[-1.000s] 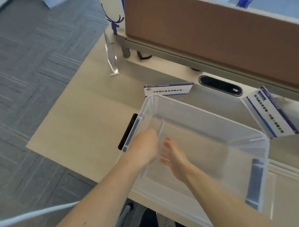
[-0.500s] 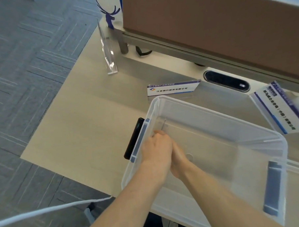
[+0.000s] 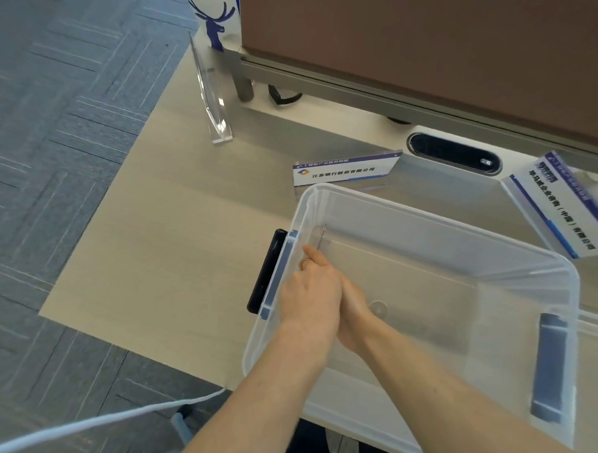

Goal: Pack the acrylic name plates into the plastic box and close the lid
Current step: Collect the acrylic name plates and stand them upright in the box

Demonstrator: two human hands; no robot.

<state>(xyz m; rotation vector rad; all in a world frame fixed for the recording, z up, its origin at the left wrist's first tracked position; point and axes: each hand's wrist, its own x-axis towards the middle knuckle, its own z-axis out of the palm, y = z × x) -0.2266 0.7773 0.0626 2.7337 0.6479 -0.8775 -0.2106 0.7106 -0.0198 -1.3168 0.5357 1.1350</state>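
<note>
**Risk: clear plate slipping at the box wall**

Both hands, left and right, pressed together inside the plastic box against its left wall; the grip seemingly pinches a clear plate, barely visible. It could tip. Two name plates remain on the tabletop behind the box.

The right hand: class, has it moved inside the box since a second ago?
Yes. The right hand has closed leftward against the left hand, nearer the box's left wall.
</note>
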